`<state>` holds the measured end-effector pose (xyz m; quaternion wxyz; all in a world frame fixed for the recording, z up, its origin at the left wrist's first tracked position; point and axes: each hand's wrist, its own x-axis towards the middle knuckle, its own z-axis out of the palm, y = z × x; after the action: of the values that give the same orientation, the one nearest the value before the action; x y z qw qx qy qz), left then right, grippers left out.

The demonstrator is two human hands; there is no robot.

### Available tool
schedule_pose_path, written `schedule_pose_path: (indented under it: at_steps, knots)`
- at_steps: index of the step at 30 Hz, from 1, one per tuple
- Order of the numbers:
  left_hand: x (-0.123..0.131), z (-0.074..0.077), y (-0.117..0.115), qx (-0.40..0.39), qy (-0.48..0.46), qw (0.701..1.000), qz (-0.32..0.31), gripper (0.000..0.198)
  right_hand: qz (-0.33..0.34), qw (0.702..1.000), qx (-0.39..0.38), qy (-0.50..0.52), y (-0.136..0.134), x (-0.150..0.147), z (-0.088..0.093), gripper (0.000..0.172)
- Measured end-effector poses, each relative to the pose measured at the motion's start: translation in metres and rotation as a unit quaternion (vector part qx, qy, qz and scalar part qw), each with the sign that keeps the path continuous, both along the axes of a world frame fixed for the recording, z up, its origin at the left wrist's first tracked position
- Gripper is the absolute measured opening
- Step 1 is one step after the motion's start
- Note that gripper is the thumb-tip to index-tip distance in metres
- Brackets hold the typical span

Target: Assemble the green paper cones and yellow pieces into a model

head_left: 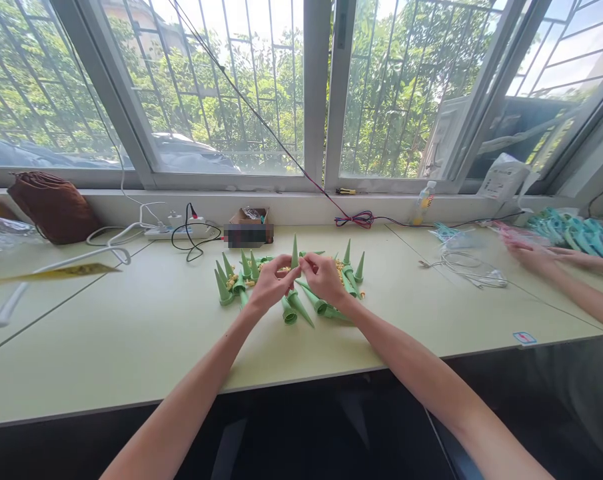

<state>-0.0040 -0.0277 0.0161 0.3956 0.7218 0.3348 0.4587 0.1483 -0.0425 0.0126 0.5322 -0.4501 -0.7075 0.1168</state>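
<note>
A green plastic cone-shaped spike points upward between my hands, above the middle of the table. The fingers of my left hand are closed around its lower part. Close beside it, my right hand is pinched, its fingertips near the spike; what they hold is hidden. More green spikes surround my hands: some stand upright at the left, others at the right. In front lies a spike on its side, next to a hollow green piece with its open end toward me. Small yellowish pieces are scattered among them.
Behind the spikes sits a small cardboard box, partly blurred. A power strip with cables and a brown bag are at the left. At the right are a coiled white cable, a bottle and another person's hands near packaged items.
</note>
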Motion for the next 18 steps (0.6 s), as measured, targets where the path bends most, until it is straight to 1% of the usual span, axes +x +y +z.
schedule_pose_path:
  at_steps: [9,18]
  knots:
    - [0.0,-0.0019,0.0014,-0.012,-0.004,1.0,0.013,0.037,0.006,1.0,-0.005,0.011,0.0012,-0.001,-0.0015,0.033]
    - [0.0033,0.0036,-0.003,-0.029,-0.007,0.999,0.043,0.04,0.034,0.999,-0.039,0.017,0.0003,0.0002,-0.0031,0.03]
